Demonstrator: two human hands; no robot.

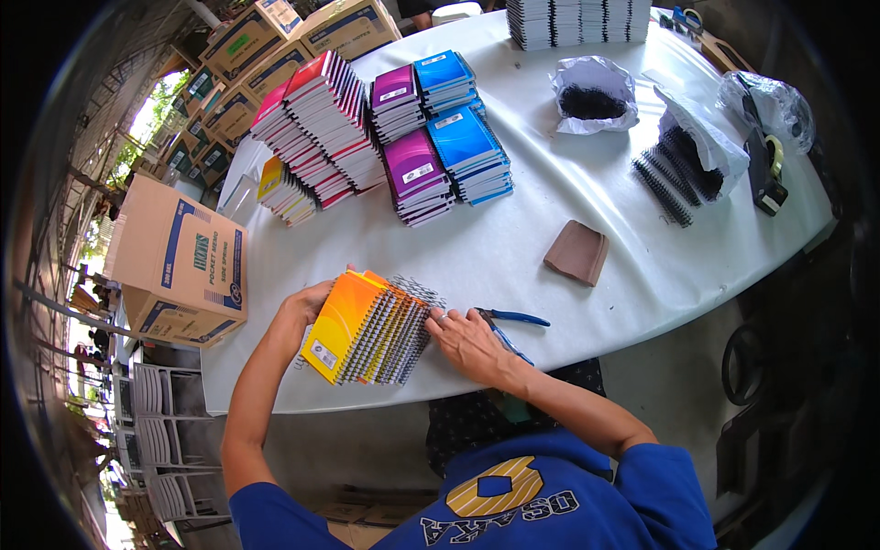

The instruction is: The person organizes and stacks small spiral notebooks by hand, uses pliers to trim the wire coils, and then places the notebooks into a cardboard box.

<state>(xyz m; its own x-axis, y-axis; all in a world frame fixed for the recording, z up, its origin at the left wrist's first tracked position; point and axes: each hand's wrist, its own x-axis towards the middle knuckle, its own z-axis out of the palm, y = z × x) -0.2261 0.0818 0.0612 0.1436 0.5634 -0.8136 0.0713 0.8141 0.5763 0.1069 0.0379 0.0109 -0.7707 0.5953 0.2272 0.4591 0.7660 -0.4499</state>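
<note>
Near the front edge of the table is a leaning stack of small spiral notebooks [353,330] with orange and yellow covers and dark coil bindings along the right side. My left hand [312,301] grips the stack's far left side, its fingertips mostly hidden behind the covers. At the coil side, my right hand [466,344] has curled fingers against the bindings, a ring on one of them. The stack is held between both hands. Pliers with blue handles [518,317] lie just beyond my right hand, partly covered by it.
Tall piles of red notebooks [321,119], purple notebooks [417,174] and blue notebooks [467,147] stand farther back. Loose black coils [674,174] spill from a bag on the right, near a brown block [577,252] and a tape dispenser [766,174]. A carton [188,261] stands left.
</note>
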